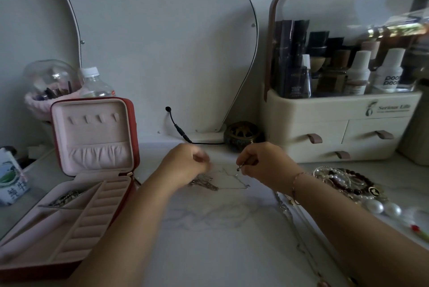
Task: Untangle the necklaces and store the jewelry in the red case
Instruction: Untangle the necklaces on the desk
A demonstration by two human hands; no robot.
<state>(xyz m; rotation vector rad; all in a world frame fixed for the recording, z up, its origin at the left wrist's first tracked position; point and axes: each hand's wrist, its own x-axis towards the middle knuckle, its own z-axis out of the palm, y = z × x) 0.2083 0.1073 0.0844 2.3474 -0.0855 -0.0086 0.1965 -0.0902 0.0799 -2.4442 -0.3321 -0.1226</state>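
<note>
Necklaces (228, 176) between both hands, beside open red case (69, 205).

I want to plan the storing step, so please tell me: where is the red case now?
In the head view the red case stands open at the left of the table, beside the left hand, in front of a clear water bottle.

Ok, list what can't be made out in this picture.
- Left hand, head view: fingertips motion-blurred, grip unclear.
- Thin chain: too fine to trace its tangles.
- Red case: the bottom edge cuts off its near corner.
- Pile of beads: the right wrist hides part.
</note>
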